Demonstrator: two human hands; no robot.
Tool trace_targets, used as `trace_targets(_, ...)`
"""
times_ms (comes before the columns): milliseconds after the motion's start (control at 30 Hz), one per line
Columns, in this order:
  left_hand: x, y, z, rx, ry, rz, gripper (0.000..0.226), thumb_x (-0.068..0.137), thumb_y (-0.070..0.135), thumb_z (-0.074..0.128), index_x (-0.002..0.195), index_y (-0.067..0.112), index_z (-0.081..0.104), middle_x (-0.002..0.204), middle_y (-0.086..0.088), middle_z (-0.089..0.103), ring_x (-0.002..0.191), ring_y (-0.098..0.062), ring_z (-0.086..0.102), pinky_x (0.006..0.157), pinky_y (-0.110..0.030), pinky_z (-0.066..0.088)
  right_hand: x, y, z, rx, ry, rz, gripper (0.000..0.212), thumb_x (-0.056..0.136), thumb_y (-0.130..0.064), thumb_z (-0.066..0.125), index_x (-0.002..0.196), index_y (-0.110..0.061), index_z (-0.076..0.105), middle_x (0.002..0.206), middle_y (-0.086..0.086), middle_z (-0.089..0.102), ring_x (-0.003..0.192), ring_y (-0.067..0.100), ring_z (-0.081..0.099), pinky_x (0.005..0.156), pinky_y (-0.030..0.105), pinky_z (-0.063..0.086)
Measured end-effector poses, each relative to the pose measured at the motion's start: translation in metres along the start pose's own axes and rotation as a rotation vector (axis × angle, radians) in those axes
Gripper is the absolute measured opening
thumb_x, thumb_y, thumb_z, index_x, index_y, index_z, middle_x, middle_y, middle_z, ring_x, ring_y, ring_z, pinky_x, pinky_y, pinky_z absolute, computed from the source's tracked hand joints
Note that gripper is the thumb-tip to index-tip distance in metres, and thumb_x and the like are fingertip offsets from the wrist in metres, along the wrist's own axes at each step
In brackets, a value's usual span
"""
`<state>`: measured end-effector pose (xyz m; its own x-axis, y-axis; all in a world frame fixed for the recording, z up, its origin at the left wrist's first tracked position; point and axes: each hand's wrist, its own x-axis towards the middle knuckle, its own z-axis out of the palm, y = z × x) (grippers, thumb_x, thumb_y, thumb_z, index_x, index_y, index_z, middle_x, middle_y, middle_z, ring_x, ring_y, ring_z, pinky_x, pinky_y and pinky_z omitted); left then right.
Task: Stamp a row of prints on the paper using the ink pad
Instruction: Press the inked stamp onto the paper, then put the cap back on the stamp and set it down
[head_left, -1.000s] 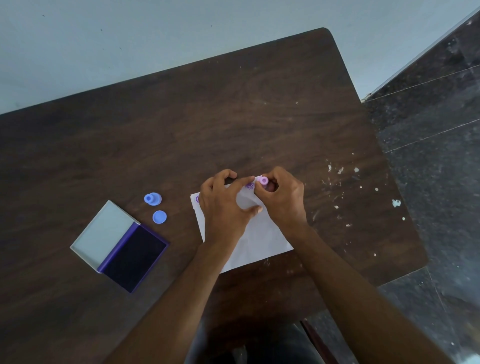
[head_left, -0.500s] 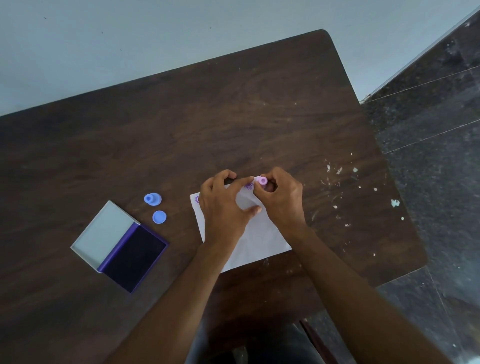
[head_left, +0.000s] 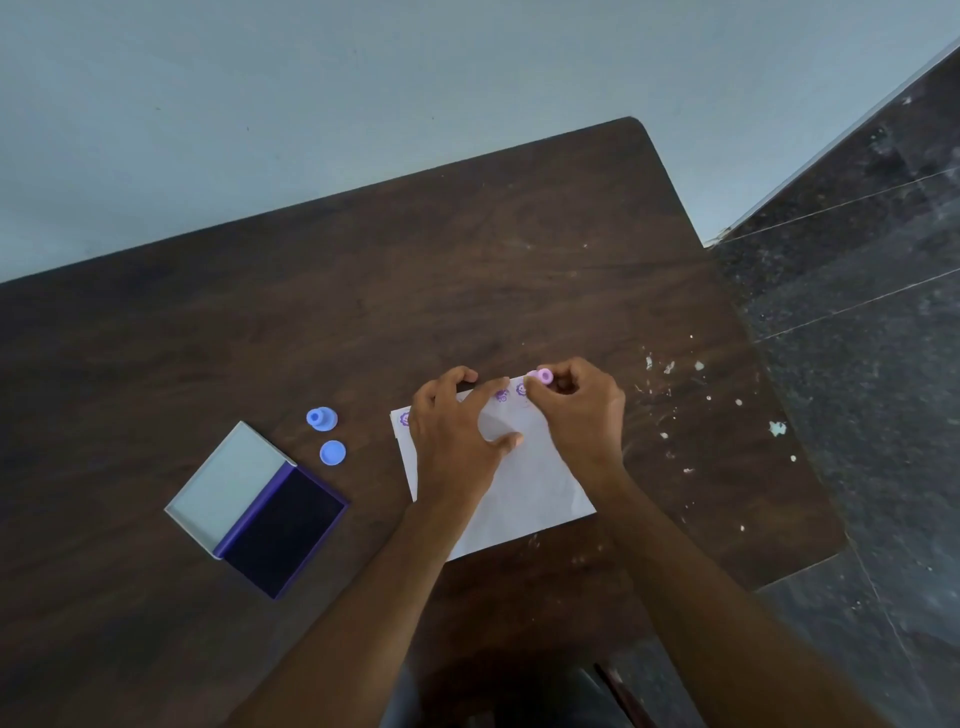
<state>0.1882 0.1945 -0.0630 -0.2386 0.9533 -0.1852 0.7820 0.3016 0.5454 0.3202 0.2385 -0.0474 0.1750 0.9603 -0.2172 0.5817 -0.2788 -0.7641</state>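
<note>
A white paper (head_left: 524, 493) lies on the dark wooden table (head_left: 363, 291). Purple prints run along its far edge: one at the left corner (head_left: 404, 419), two more (head_left: 501, 395) near the right. My left hand (head_left: 457, 431) presses flat on the paper with fingers spread, hiding part of the row. My right hand (head_left: 579, 410) pinches a small pink stamp (head_left: 543, 375) at the paper's far right corner. The open ink pad (head_left: 283, 530), dark purple with its grey lid folded back, sits to the left.
Two small blue stamp pieces (head_left: 322, 418) (head_left: 332, 452) lie between the ink pad and the paper. White paint flecks (head_left: 670, 366) dot the table's right side. The table's right edge drops to a dark tiled floor (head_left: 857, 364). A pale wall is behind.
My right hand has shifted the pink stamp a little to the right along the far edge, uncovering a fresh purple print. The left hand stays pressed on the paper.
</note>
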Motion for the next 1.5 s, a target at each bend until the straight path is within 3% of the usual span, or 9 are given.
trace_targets(133, -0.002, -0.001, -0.001, -0.001, 0.005, 0.014, 0.061, 0.071, 0.051, 0.076, 0.127, 0.036, 0.057, 0.135, 0.007, 0.052, 0.122, -0.016, 0.042, 0.106, -0.037, 0.037, -0.007, -0.008, -0.016, 0.277, 0.054, 0.147, 0.009, 0.082, -0.038, 0.074, 0.085, -0.030, 0.076, 0.074, -0.015, 0.073, 0.068, 0.004, 0.067, 0.061, 0.022, 0.058)
trace_targets(233, -0.005, -0.001, -0.004, -0.004, 0.014, 0.022, 0.061, 0.074, 0.051, 0.074, 0.129, 0.034, 0.055, 0.134, 0.006, 0.054, 0.122, -0.016, 0.045, 0.106, -0.036, 0.035, -0.014, -0.013, -0.022, 0.418, 0.014, 0.179, 0.009, 0.084, -0.034, 0.072, 0.086, -0.027, 0.078, 0.069, -0.002, 0.073, 0.059, 0.010, 0.061, 0.059, 0.024, 0.056)
trace_targets(367, -0.012, 0.000, -0.015, -0.016, 0.066, 0.062, 0.055, 0.077, 0.046, 0.074, 0.127, 0.030, 0.058, 0.131, 0.003, 0.059, 0.122, -0.019, 0.048, 0.105, -0.036, 0.035, -0.024, -0.020, -0.028, 0.780, -0.161, 0.336, 0.017, 0.092, -0.016, 0.062, 0.098, -0.008, 0.076, 0.085, 0.017, 0.071, 0.067, 0.023, 0.059, 0.069, 0.029, 0.057)
trace_targets(467, -0.020, -0.003, -0.026, -0.052, 0.105, 0.073, 0.046, 0.083, 0.045, 0.070, 0.123, 0.025, 0.061, 0.126, 0.001, 0.063, 0.118, -0.021, 0.054, 0.101, -0.034, 0.035, -0.030, -0.027, -0.033, 0.953, -0.311, 0.431, 0.022, 0.092, -0.014, 0.062, 0.107, -0.002, 0.072, 0.096, 0.019, 0.071, 0.075, 0.023, 0.063, 0.076, 0.032, 0.056)
trace_targets(700, -0.047, -0.028, -0.053, -0.217, 0.130, -0.122, 0.050, 0.085, 0.060, 0.043, 0.112, 0.025, 0.068, 0.119, 0.006, 0.067, 0.104, -0.002, 0.054, 0.089, -0.016, 0.039, -0.046, -0.047, -0.033, 1.272, -0.478, 0.681, 0.024, 0.094, -0.013, 0.057, 0.108, 0.002, 0.071, 0.097, 0.020, 0.070, 0.074, 0.023, 0.066, 0.067, 0.030, 0.058)
trace_targets(767, -0.052, -0.038, -0.060, -0.261, 0.141, -0.193, 0.052, 0.086, 0.059, 0.039, 0.110, 0.024, 0.069, 0.114, 0.007, 0.069, 0.099, -0.002, 0.059, 0.083, -0.013, 0.043, -0.048, -0.053, -0.032, 1.304, -0.533, 0.703, 0.029, 0.094, -0.012, 0.056, 0.115, 0.004, 0.066, 0.093, 0.018, 0.068, 0.073, 0.022, 0.063, 0.068, 0.030, 0.057)
trace_targets(900, -0.063, -0.061, -0.073, -0.238, 0.186, -0.313, 0.026, 0.095, 0.039, 0.052, 0.110, 0.028, 0.070, 0.103, 0.012, 0.071, 0.080, 0.009, 0.059, 0.068, -0.004, 0.036, -0.053, -0.063, -0.029, 1.301, -0.604, 0.703, 0.031, 0.095, -0.014, 0.054, 0.119, 0.004, 0.064, 0.085, 0.015, 0.066, 0.068, 0.019, 0.060, 0.065, 0.028, 0.054)
trace_targets(1067, -0.073, -0.075, -0.078, -0.269, 0.176, -0.371, 0.019, 0.093, 0.033, 0.058, 0.109, 0.030, 0.070, 0.097, 0.021, 0.068, 0.080, 0.016, 0.058, 0.066, -0.002, 0.037, -0.060, -0.072, -0.025, 1.298, -0.636, 0.681, 0.031, 0.095, -0.013, 0.053, 0.118, 0.005, 0.064, 0.083, 0.014, 0.064, 0.066, 0.018, 0.057, 0.061, 0.028, 0.050)
trace_targets(1500, -0.071, -0.084, -0.074, -0.227, 0.229, -0.466, 0.017, 0.091, 0.027, 0.063, 0.102, 0.017, 0.071, 0.091, 0.008, 0.069, 0.071, -0.001, 0.057, 0.066, -0.011, 0.039, -0.070, -0.081, -0.013, 1.290, -0.651, 0.706, 0.031, 0.096, -0.013, 0.052, 0.119, 0.004, 0.064, 0.085, 0.015, 0.063, 0.067, 0.018, 0.057, 0.061, 0.027, 0.052)
